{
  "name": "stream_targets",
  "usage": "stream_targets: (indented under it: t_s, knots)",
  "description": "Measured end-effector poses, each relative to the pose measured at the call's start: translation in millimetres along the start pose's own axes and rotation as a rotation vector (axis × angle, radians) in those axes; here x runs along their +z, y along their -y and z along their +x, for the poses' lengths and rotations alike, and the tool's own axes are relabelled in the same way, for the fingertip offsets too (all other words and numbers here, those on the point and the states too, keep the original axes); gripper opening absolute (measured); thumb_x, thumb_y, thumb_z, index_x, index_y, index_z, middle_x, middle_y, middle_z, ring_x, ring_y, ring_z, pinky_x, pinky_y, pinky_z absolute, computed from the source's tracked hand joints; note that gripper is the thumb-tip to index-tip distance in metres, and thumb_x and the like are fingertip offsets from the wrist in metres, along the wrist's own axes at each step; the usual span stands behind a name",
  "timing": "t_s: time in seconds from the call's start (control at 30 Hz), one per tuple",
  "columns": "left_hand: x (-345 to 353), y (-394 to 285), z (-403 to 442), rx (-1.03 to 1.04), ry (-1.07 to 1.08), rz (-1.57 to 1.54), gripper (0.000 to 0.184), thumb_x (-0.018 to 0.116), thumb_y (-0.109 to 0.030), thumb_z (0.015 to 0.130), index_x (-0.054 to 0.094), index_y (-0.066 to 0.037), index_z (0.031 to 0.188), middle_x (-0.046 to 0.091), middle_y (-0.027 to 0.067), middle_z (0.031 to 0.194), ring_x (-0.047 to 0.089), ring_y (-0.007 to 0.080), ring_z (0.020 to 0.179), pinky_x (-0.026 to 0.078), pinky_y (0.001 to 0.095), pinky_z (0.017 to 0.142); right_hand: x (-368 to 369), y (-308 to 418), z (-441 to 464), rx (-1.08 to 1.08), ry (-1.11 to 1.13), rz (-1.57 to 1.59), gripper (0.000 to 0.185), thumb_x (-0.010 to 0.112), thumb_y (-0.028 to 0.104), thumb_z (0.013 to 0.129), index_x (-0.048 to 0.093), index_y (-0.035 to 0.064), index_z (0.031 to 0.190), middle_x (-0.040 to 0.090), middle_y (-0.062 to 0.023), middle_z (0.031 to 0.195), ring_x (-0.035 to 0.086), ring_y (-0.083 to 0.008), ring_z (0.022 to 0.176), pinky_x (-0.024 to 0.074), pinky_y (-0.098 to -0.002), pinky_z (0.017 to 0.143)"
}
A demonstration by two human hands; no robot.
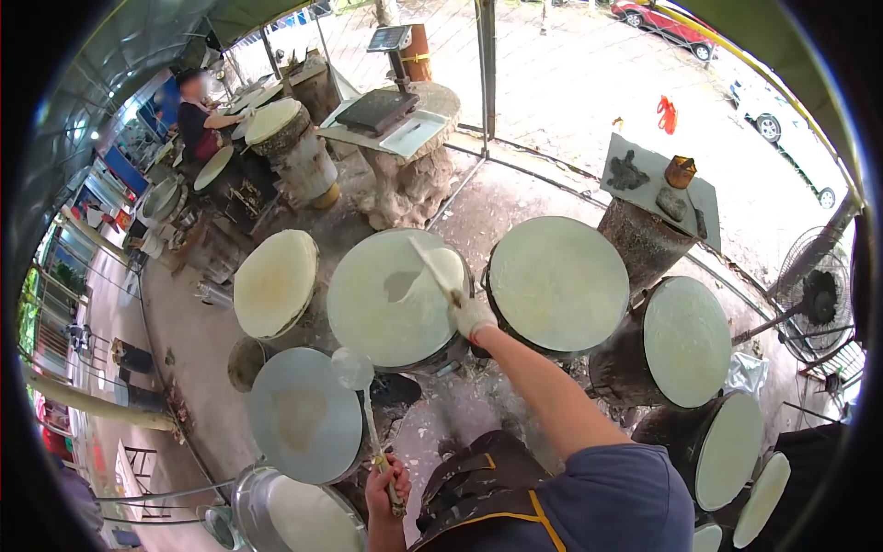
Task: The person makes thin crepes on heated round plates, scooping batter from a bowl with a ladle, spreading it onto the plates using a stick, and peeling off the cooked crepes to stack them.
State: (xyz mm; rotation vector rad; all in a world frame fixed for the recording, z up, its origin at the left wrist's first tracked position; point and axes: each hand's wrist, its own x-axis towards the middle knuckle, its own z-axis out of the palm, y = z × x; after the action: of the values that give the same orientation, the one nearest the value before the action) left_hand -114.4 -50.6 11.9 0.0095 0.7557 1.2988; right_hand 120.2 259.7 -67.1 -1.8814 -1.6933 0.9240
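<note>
My right hand (475, 316), in a white glove, is closed around the handle of a flat scraper (436, 269). Its blade lies on a round griddle (368, 313) coated with pale batter, beside a bare grey patch, and a pale sheet folds over at the blade's right. My left hand (387, 485) is bare and wrapped round the handle of a ladle (352, 369). The ladle's round, wet head hangs between that griddle and a bare grey-blue griddle (303, 414). Below is a metal pot (244, 501) of pale batter.
More coated griddles stand right (558, 284) and far right (686, 341); a stacked pale pile (275, 283) is at left. A scale (378, 111) sits on a stone table ahead. A fan (817, 293) stands right. A co-worker (195, 120) is at the upper left.
</note>
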Motion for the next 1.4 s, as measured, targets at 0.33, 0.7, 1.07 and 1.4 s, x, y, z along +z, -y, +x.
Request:
stream_targets:
  t_s: [0.33, 0.7, 1.07, 1.4]
  knots:
    - [-38.3, -31.3, 14.6, -0.08, 0.013, 0.0, 0.017, 0.05, -0.002, 0.083, 0.048, -0.003, 0.1, 0.049, 0.0091, 0.077, 0.042, 0.0137, 0.052, 0.037, 0.0242, 0.042, 95.8, -36.2, -52.8, 0.269, -0.098, 0.81, 0.037, 0.053, 0.022, 0.086, 0.056, 0.0057, 0.12, 0.062, -0.002, 0.079, 0.052, -0.0071, 0.063, 0.0447, -0.0227, 0.06]
    - [-8.5, -22.2, 37.3, -0.145, 0.013, 0.108, 0.013, 0.049, -0.003, 0.084, 0.048, -0.003, 0.097, 0.048, 0.0086, 0.073, 0.042, 0.0144, 0.05, 0.036, 0.0245, 0.04, 25.4, -29.7, -25.3, 0.008, -0.088, 0.206, 0.036, 0.053, 0.025, 0.083, 0.061, 0.0069, 0.112, 0.066, -0.0167, 0.09, 0.065, -0.026, 0.078, 0.049, -0.0314, 0.071]
    - [12.4, 23.2, 41.6, -0.135, -0.143, 0.014, 0.015, 0.049, -0.007, 0.087, 0.046, -0.004, 0.101, 0.049, 0.0084, 0.073, 0.041, 0.0133, 0.049, 0.035, 0.0244, 0.038, 15.4, -36.7, 48.8, 0.055, 0.144, 0.29, 0.034, 0.051, 0.028, 0.085, 0.061, 0.0095, 0.112, 0.062, -0.0167, 0.089, 0.059, -0.0261, 0.082, 0.0466, -0.0341, 0.072]
    - [24.9, 10.6, 67.0, -0.145, -0.272, 0.348, 0.012, 0.05, -0.008, 0.086, 0.045, -0.007, 0.097, 0.041, 0.0043, 0.061, 0.035, 0.0105, 0.038, 0.031, 0.0254, 0.032, 5.5, -29.8, 65.0, 0.19, 0.322, 0.36, 0.033, 0.054, 0.026, 0.084, 0.063, 0.0062, 0.108, 0.065, -0.0167, 0.088, 0.062, -0.0218, 0.078, 0.0475, -0.0311, 0.073]
